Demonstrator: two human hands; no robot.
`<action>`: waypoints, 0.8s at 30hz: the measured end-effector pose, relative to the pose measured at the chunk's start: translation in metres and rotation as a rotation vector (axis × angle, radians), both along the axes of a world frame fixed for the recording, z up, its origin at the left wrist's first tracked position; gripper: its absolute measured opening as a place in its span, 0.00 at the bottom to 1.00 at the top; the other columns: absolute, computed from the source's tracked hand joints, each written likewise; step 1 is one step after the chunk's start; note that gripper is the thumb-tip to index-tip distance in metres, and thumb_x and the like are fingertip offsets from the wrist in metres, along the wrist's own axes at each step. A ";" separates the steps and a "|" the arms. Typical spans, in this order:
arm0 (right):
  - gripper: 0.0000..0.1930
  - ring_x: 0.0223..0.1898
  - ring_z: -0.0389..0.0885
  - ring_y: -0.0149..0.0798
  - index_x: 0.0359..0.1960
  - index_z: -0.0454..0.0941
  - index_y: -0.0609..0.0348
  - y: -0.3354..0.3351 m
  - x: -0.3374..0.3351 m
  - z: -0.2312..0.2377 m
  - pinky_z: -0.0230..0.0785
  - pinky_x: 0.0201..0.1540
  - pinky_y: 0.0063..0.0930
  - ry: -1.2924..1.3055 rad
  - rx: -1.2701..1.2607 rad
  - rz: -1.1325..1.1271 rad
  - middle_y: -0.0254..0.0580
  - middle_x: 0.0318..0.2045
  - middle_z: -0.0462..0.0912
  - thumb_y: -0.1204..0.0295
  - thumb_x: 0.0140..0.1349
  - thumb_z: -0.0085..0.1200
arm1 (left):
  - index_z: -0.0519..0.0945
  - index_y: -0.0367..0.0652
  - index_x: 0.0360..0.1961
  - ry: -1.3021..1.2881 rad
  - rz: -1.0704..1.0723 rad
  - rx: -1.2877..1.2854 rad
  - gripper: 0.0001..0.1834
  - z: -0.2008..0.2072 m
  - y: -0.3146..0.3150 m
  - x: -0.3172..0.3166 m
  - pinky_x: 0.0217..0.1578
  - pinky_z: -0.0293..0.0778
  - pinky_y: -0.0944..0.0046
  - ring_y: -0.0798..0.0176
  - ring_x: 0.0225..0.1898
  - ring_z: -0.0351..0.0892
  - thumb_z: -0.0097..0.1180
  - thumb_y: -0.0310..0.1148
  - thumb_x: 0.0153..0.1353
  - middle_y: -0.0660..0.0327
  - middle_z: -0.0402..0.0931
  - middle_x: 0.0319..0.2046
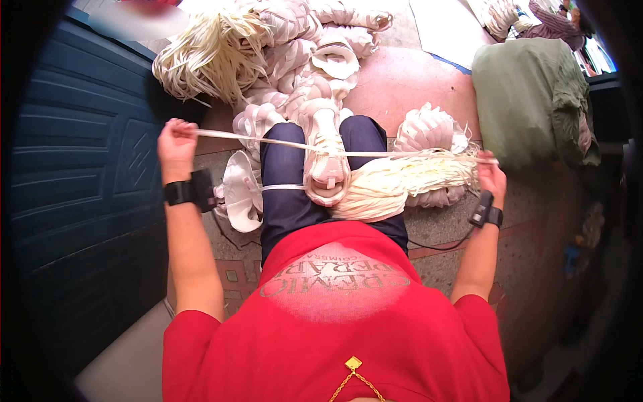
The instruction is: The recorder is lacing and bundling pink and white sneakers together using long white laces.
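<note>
A pale pink-white shoe (327, 177) sits between my knees, its toe pointing away from me. A flat white shoelace (251, 139) runs taut across it, one end stretching to each side. My left hand (177, 144) is closed on the left end, out beyond my left knee. On the other side, my right hand (491, 175) pinches the right end at about the same height. Beneath the lace, a thick bundle of loose cream laces (388, 182) lies over my right thigh, reaching toward my right hand.
Several similar shoes (295, 57) are heaped ahead, beside a big hank of laces (213, 57). Another shoe (241, 191) lies left of my leg. A blue panelled door (87, 154) borders the left; a bulky green cloth bundle (522, 100) stands at the far right. A person (556, 23) is beyond it.
</note>
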State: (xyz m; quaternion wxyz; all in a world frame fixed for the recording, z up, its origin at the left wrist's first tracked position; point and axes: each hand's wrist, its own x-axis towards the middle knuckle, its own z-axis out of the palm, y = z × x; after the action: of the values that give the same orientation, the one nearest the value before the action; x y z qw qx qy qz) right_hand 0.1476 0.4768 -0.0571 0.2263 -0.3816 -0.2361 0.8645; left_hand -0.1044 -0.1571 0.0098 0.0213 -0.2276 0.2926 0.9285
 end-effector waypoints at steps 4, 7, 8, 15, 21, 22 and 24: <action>0.04 0.21 0.65 0.27 0.36 0.67 0.57 0.008 0.017 -0.003 0.63 0.26 0.22 0.261 -0.287 -0.089 0.32 0.23 0.67 0.76 0.60 0.42 | 0.67 0.41 0.33 -0.011 0.006 -0.179 0.08 0.022 -0.045 -0.002 0.18 0.56 0.70 0.72 0.14 0.54 0.38 0.33 0.63 0.69 0.57 0.15; 0.07 0.16 0.59 0.22 0.39 0.68 0.57 -0.036 -0.017 -0.004 0.56 0.18 0.15 -0.096 0.241 0.167 0.26 0.19 0.64 0.74 0.60 0.43 | 0.70 0.44 0.34 -0.017 -0.086 -0.460 0.07 0.018 -0.021 0.004 0.14 0.54 0.74 0.76 0.14 0.56 0.46 0.35 0.60 0.71 0.59 0.14; 0.08 0.15 0.58 0.20 0.40 0.68 0.57 -0.059 -0.032 -0.003 0.55 0.17 0.14 -0.146 0.384 0.236 0.25 0.18 0.64 0.72 0.59 0.45 | 0.71 0.44 0.33 0.009 -0.146 -0.601 0.07 0.012 -0.004 0.009 0.13 0.54 0.75 0.77 0.13 0.57 0.47 0.35 0.59 0.72 0.60 0.14; 0.19 0.26 0.73 0.32 0.42 0.71 0.65 -0.223 -0.097 0.006 0.66 0.30 0.23 -0.024 1.134 1.019 0.36 0.24 0.75 0.72 0.47 0.55 | 0.72 0.41 0.31 0.025 -0.508 -0.845 0.06 -0.026 0.105 0.057 0.14 0.61 0.77 0.77 0.13 0.63 0.48 0.33 0.58 0.69 0.66 0.15; 0.18 0.32 0.75 0.50 0.42 0.69 0.62 -0.277 -0.120 -0.001 0.68 0.34 0.36 0.171 1.693 1.074 0.50 0.30 0.76 0.80 0.45 0.45 | 0.71 0.41 0.31 -0.026 -0.697 -0.891 0.07 -0.027 0.144 0.077 0.14 0.63 0.77 0.76 0.13 0.66 0.48 0.34 0.58 0.68 0.69 0.17; 0.18 0.33 0.75 0.51 0.42 0.68 0.61 -0.279 -0.122 -0.002 0.68 0.34 0.38 0.108 1.802 1.142 0.50 0.30 0.75 0.81 0.45 0.44 | 0.71 0.42 0.31 -0.036 -0.744 -0.889 0.07 -0.026 0.147 0.079 0.13 0.61 0.78 0.76 0.13 0.66 0.48 0.34 0.58 0.68 0.69 0.17; 0.18 0.34 0.75 0.52 0.42 0.67 0.59 -0.279 -0.122 -0.003 0.67 0.35 0.40 0.100 1.845 1.177 0.51 0.31 0.75 0.82 0.45 0.44 | 0.71 0.42 0.30 -0.042 -0.770 -0.912 0.07 -0.027 0.152 0.081 0.12 0.60 0.78 0.77 0.12 0.64 0.49 0.33 0.58 0.69 0.68 0.16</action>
State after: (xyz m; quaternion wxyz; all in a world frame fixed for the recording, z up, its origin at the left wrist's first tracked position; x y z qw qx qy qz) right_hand 0.0255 0.1976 -0.0596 -0.0143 0.1426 -0.9285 0.3425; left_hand -0.0238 -0.0050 -0.0168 0.2620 -0.1097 0.7229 0.6299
